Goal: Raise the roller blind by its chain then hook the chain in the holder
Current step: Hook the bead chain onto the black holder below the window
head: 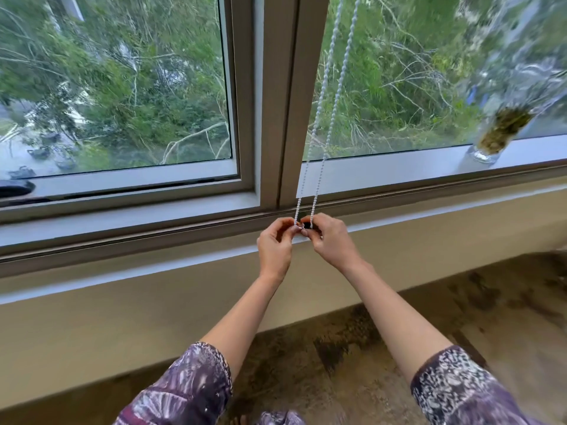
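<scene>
A white beaded chain (325, 105) hangs as two strands in front of the right window pane, down to the sill. My left hand (275, 244) pinches the left strand at its bottom end. My right hand (329, 237) pinches the right strand beside it. Both hands meet at the lower window frame (214, 222), and a small dark part between the fingertips, perhaps the holder (306, 225), is mostly hidden by them. The blind itself is out of view above.
A glass vase (497, 136) with green stems stands on the ledge at the right. The central window mullion (276, 96) rises just left of the chain. A beige wall and a mottled brown floor (399, 332) lie below the sill.
</scene>
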Motion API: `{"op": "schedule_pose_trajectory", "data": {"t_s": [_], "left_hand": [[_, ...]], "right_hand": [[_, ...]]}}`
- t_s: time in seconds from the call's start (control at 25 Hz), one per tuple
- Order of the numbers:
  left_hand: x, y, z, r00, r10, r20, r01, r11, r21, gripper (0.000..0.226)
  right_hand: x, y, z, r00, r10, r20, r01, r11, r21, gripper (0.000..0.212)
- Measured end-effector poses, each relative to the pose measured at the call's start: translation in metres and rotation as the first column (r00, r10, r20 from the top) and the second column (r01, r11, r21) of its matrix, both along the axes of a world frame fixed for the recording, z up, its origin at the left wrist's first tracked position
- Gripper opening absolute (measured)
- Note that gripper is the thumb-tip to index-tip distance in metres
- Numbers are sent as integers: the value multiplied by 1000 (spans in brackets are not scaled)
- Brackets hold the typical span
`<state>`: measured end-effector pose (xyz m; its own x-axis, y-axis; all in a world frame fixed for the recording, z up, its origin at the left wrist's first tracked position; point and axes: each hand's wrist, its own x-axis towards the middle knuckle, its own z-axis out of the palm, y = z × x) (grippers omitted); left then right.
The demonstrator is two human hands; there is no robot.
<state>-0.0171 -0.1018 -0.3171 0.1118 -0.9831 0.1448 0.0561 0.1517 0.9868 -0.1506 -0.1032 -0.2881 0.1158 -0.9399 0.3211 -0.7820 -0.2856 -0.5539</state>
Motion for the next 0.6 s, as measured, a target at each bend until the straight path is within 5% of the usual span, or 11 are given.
{"op": "schedule_pose_trajectory", "data": {"t_s": [0.36, 0.6], "left_hand": [[-1, -12, -4, 994, -77, 82, 75, 997, 34, 9], [-17, -19, -26, 909, 5, 417, -68, 989, 135, 34]], "right_hand": [[-11, 2, -3, 999, -21, 38, 21, 1000, 13, 20], [-24, -4, -3, 992, -125, 27, 125, 992, 17, 21]]}}
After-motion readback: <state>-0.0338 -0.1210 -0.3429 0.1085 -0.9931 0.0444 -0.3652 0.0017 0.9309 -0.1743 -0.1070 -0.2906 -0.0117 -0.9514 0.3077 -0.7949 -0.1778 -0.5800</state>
